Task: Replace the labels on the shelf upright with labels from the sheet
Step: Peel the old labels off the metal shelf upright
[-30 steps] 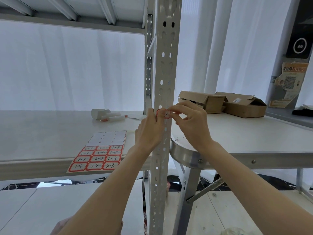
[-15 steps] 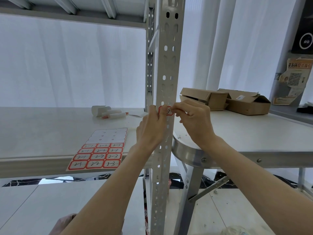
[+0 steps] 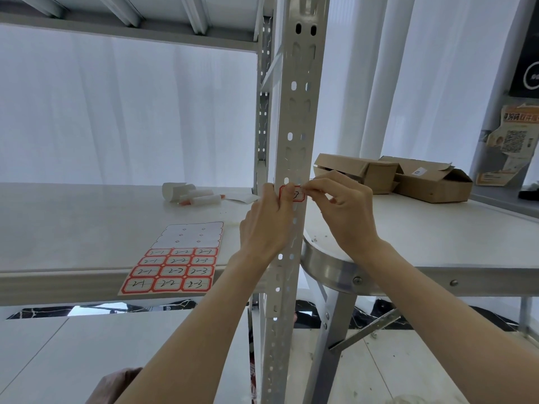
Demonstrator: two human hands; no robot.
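A red-bordered label [image 3: 297, 194] with handwriting sits on the front face of the grey perforated shelf upright [image 3: 294, 112], at shelf height. My left hand [image 3: 264, 225] wraps the upright's left edge, its thumb pressing the label's left side. My right hand [image 3: 339, 211] pinches the label's right edge between thumb and forefinger. The label sheet [image 3: 178, 262] lies flat on the white shelf [image 3: 73, 228] to the left; its upper rows are bare backing, its lower rows carry red-bordered labels.
Rolled white paper and a red-tipped marker [image 3: 194, 196] lie at the back of the shelf. A white table with a metal rim [image 3: 423, 275] stands right of the upright, holding two open cardboard boxes [image 3: 393, 176]. White curtains hang behind.
Both hands stay on the label at the upright. The view has tilted up slightly; the right fingers have shifted along the label's right edge.
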